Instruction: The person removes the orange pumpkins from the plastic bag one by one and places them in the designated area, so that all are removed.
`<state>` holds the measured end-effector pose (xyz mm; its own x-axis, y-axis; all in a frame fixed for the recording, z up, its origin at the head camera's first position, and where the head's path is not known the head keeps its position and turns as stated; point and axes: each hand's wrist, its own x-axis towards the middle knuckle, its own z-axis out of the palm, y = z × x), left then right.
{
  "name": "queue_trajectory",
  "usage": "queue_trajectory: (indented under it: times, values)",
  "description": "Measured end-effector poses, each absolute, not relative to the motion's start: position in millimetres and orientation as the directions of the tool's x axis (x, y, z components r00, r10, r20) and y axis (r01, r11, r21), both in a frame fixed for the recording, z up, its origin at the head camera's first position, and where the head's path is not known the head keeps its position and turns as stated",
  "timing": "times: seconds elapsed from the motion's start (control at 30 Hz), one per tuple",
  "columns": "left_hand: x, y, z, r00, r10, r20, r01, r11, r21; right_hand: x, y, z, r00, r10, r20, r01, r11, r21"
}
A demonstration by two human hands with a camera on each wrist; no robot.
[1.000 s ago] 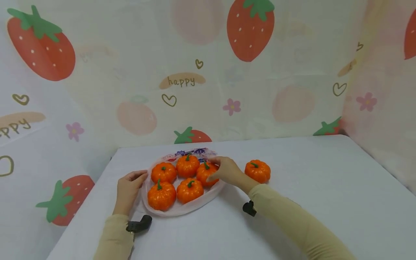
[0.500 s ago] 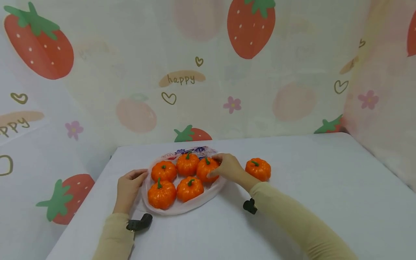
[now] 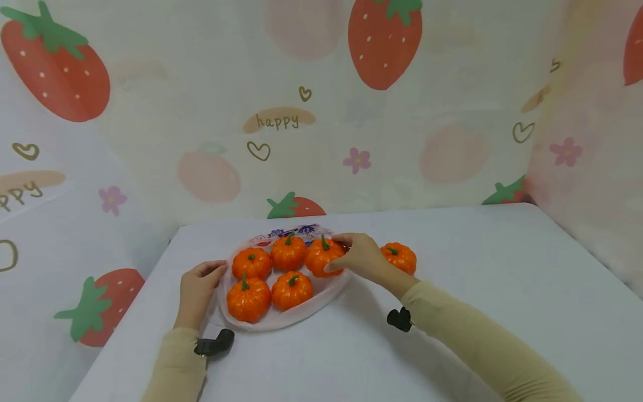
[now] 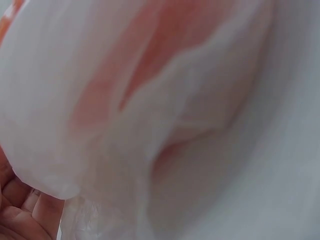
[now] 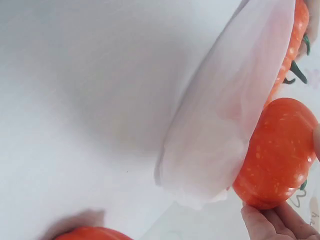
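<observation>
My right hand (image 3: 365, 258) grips a small orange toy pumpkin (image 3: 321, 259) with a green stem, thumb on the near side and fingers behind. It is raised at the right rim of a thin whitish plastic bag (image 3: 301, 319). In the right wrist view, this pumpkin (image 5: 280, 150) stands above the bag's edge. My left hand (image 3: 197, 293) pinches the bag's left rim; the left wrist view shows part of that hand (image 4: 25, 215) beside the film. Several more pumpkins (image 3: 249, 299) sit inside the spread-open bag.
Another pumpkin (image 3: 400, 258) lies on the white table (image 3: 502, 279) right of the bag, partly behind my right wrist. A strawberry-print cloth (image 3: 402, 139) hangs behind and at both sides. Each wrist wears a black camera (image 3: 216, 343).
My right hand has lifted the pumpkin slightly up and to the right, from its place in the bag to the rim. The left hand stays at the bag's left side.
</observation>
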<state>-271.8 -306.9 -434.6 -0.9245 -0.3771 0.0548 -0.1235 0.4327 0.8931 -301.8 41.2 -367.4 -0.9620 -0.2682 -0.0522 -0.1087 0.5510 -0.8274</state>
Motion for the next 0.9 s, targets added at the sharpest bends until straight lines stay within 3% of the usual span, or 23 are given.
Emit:
queue_trajectory:
  times: [0.9]
  values:
    - [-272.4, -306.0, -436.3, -0.915, -0.395, 0.083, -0.076, 0.369, 0.926, -266.5, 72.9, -356.7, -0.962, -0.273, -0.029, -0.1, 0.448, -0.888]
